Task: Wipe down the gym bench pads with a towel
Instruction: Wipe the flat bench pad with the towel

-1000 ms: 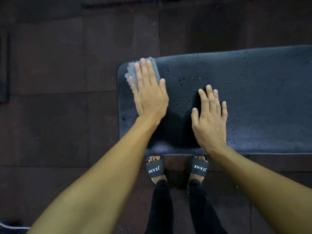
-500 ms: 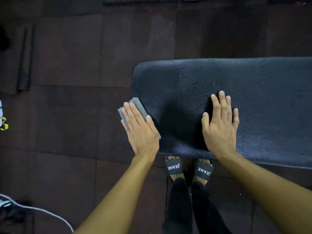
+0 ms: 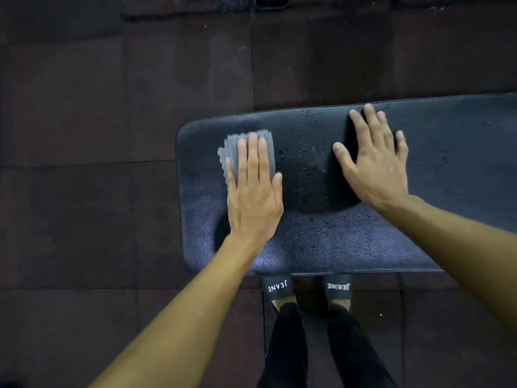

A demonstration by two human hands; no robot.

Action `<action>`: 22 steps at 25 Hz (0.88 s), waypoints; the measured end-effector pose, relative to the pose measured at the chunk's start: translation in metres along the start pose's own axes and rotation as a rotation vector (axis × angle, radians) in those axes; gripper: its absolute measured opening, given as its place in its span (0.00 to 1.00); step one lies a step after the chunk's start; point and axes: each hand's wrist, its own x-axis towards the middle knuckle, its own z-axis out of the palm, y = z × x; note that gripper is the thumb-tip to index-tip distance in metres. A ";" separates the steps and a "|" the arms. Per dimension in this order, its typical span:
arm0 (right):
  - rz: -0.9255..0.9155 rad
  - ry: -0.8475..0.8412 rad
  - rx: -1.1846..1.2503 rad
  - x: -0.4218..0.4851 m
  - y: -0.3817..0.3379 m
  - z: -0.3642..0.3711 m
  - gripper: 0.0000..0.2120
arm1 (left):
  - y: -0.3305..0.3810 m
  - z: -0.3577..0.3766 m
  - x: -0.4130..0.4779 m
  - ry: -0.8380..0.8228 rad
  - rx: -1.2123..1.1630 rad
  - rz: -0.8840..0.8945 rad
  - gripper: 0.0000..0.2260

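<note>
While your left hand (image 3: pixel 253 196) presses the folded grey towel (image 3: pixel 246 152) flat-fingered onto the bench pad (image 3: pixel 321 233), your right hand (image 3: pixel 375 161) rests open beside it.

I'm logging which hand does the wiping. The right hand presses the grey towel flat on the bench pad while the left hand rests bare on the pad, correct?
Not quite: the hands are swapped. The head view shows the left hand pressing the grey towel flat on the bench pad, while the right hand rests bare on the pad.
</note>
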 end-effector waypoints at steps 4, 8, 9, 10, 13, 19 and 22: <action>-0.010 -0.015 0.040 0.000 -0.002 0.000 0.29 | -0.027 -0.008 -0.038 -0.024 0.047 -0.167 0.28; -0.058 0.106 0.086 0.000 0.017 -0.011 0.27 | -0.025 -0.016 0.025 -0.008 0.012 -0.330 0.29; -0.051 0.136 0.083 0.000 0.027 -0.016 0.26 | -0.009 -0.014 0.046 0.010 0.023 -0.310 0.29; -0.037 0.136 0.066 0.000 0.039 -0.020 0.26 | 0.013 -0.011 0.063 0.020 0.033 -0.270 0.29; -0.050 0.020 0.016 -0.001 0.066 -0.025 0.28 | 0.091 0.008 0.073 0.063 0.073 -0.070 0.29; -0.123 -0.031 0.006 -0.004 0.080 -0.028 0.29 | 0.124 0.021 -0.006 0.032 0.074 0.037 0.29; -0.120 -0.028 -0.016 -0.009 0.086 -0.027 0.28 | 0.096 0.015 -0.009 0.018 0.151 -0.016 0.30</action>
